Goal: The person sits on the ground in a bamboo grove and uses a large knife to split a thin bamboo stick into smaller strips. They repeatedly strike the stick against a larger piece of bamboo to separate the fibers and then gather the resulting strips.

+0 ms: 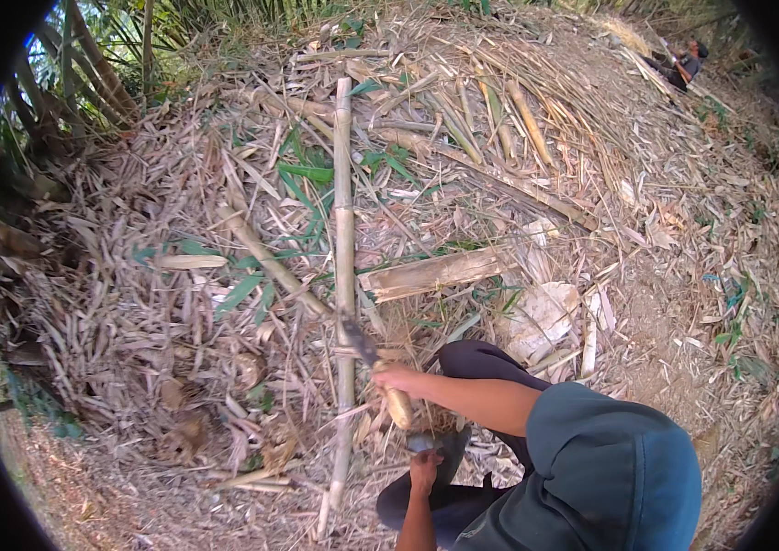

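Note:
My right hand [393,377], on the upper arm, is closed around the thick bamboo handle [398,409] of a tool. Its dark blade [360,342] reaches up-left and overlaps a long pale bamboo pole [344,211] on the ground. Below, near my bent knees, my left hand [423,470] is closed on a grey, shiny thing [420,443] whose kind I cannot make out. This lies just beyond the handle's lower end. A thinner bamboo stick [270,262] slants toward the long pole and meets it near the blade.
Dry bamboo leaves cover the ground. A split log [440,274] and a pale flat stone [543,317] lie beyond my knee [490,363]. Several cut bamboo lengths [529,121] are strewn farther off. Bamboo stems [86,64] stand at far left; another person [683,66] sits at far right.

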A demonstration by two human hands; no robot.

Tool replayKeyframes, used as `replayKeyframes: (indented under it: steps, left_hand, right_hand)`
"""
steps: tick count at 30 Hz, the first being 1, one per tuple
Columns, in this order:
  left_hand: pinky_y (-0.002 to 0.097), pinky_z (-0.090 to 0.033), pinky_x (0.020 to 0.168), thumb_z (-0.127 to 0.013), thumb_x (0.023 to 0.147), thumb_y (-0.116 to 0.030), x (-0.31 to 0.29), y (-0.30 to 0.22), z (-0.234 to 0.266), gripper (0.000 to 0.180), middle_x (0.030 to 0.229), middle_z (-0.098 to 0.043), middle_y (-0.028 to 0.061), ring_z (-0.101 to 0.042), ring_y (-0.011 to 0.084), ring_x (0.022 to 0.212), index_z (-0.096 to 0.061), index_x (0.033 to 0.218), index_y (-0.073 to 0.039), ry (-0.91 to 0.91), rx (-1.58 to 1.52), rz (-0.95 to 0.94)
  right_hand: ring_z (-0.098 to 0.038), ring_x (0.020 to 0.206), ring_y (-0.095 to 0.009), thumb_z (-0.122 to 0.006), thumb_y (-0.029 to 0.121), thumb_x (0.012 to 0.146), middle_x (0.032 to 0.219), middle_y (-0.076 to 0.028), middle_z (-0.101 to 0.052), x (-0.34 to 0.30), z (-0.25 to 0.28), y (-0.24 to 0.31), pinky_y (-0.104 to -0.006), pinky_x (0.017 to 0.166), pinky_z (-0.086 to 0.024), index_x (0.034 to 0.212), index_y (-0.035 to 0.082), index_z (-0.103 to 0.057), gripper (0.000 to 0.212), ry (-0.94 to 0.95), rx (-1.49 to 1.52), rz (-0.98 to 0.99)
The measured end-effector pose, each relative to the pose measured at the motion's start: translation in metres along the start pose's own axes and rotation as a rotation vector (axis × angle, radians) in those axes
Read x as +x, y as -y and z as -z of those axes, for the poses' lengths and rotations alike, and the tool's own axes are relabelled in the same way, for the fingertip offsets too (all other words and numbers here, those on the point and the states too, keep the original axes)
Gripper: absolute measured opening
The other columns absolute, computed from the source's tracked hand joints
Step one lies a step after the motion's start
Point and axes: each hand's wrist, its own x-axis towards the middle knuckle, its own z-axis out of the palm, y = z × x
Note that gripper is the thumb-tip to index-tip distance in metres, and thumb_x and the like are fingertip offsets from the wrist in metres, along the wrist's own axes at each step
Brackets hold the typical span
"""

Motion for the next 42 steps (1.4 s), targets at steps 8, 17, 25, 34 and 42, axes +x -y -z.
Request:
replayKeyframes:
  steps: [8, 17, 25, 34, 42]
  left_hand:
    - [0.0283, -0.051, 0.058, -0.055, 0.095, -0.019, -0.223, -0.093, 0.047, 0.028, 0.086, -0.073, 0.0154, -0.07, 0.0196, 0.072, -0.063, 0.109, 0.004, -0.383, -0.297, 0.278]
    - [0.0304, -0.054, 0.06, -0.06, 0.093, -0.024, -0.343, -0.094, 0.089, 0.03, 0.086, -0.073, 0.0151, -0.069, 0.0206, 0.075, -0.064, 0.107, 0.002, -0.404, -0.238, 0.079]
    - [0.0396, -0.057, 0.07, -0.057, 0.093, -0.029, -0.387, 0.018, 0.171, 0.029, 0.093, -0.074, 0.0151, -0.072, 0.0267, 0.087, -0.069, 0.108, -0.007, -0.067, 0.9, 0.002]
    - [0.0368, -0.054, 0.064, -0.056, 0.094, -0.029, -0.376, -0.035, 0.149, 0.029, 0.091, -0.074, 0.0145, -0.07, 0.0238, 0.08, -0.068, 0.105, -0.005, -0.129, 0.623, 0.023]
    - [0.0321, -0.051, 0.056, -0.055, 0.094, -0.025, -0.309, -0.156, 0.095, 0.027, 0.086, -0.073, 0.0139, -0.068, 0.0199, 0.07, -0.066, 0.101, -0.001, -0.088, 0.599, 0.021]
  right_hand:
    - [-0.057, 0.051, -0.02, -0.069, 0.014, 0.074, 0.063, -0.01, -0.061, -0.222, 0.068, 0.021, -0.0359, 0.051, -0.049, 0.066, 0.004, -0.061, 0.015, -0.097, 0.0, 0.084]
    - [-0.07, 0.07, -0.031, -0.066, 0.035, 0.077, 0.079, -0.013, -0.072, -0.411, 0.194, -0.043, -0.0391, 0.069, -0.057, 0.082, 0.007, -0.074, 0.029, -0.886, -1.15, 0.082]
    - [-0.066, 0.057, -0.031, -0.061, 0.015, 0.078, 0.069, -0.016, -0.066, -0.507, 0.24, -0.258, -0.0483, 0.057, -0.054, 0.079, 0.0, -0.067, 0.016, -0.833, -0.296, -0.083]
    - [-0.066, 0.062, -0.03, -0.065, 0.023, 0.082, 0.077, -0.017, -0.068, -0.542, 0.215, -0.463, -0.0471, 0.058, -0.053, 0.091, -0.002, -0.068, 0.026, -0.609, -0.193, -0.324]
    - [-0.067, 0.068, -0.028, -0.065, 0.031, 0.084, 0.083, -0.017, -0.07, -0.539, 0.202, -0.387, -0.0455, 0.06, -0.052, 0.1, 0.0, -0.067, 0.035, -0.674, -0.015, -0.247]
